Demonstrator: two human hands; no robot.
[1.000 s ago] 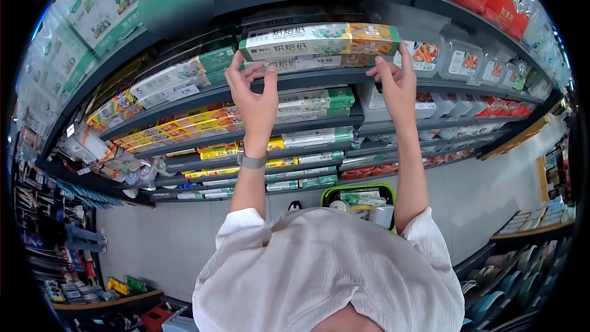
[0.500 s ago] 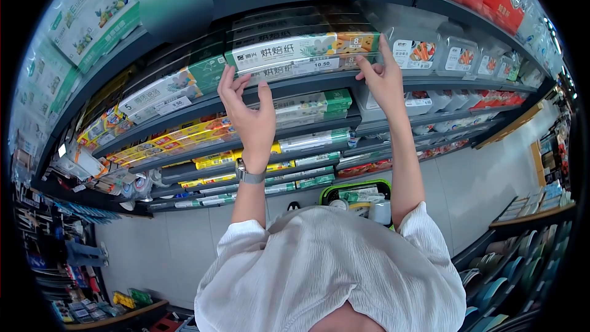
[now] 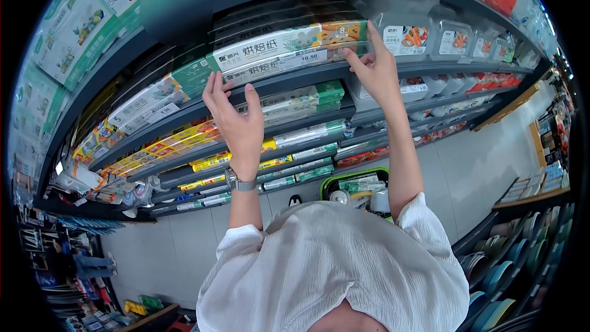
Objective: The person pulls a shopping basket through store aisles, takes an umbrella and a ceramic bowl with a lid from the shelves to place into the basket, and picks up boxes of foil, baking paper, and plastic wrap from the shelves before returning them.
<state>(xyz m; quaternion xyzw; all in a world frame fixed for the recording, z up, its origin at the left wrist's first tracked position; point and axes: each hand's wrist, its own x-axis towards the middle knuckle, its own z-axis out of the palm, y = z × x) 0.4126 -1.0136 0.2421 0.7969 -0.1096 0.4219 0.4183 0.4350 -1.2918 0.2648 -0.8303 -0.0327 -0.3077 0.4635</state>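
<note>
A long white, green and orange box of baking paper (image 3: 270,47) sits at the front of a shelf, with more dark-topped boxes stacked behind it. My left hand (image 3: 233,117) is at the box's left end, its fingers stretched up beside the lower corner and its thumb apart. At the opposite end is my right hand (image 3: 376,71): the index finger lies along the box's right end, and the thumb points at the lower front edge by the price label (image 3: 304,59). Another baking paper box (image 3: 261,72) shows below, partly behind the clear shelf strip.
Clear plastic food containers (image 3: 405,40) stand right of the boxes. More boxed rolls (image 3: 150,101) line the shelf on the left. Lower shelves hold yellow and green boxes (image 3: 301,101). A green-rimmed basket (image 3: 384,175) with goods stands on the floor. Another person's legs (image 3: 92,266) show at left.
The view has shifted slightly, so the shelf and both hands appear a little further left. Both hands stay at the ends of the baking paper box.
</note>
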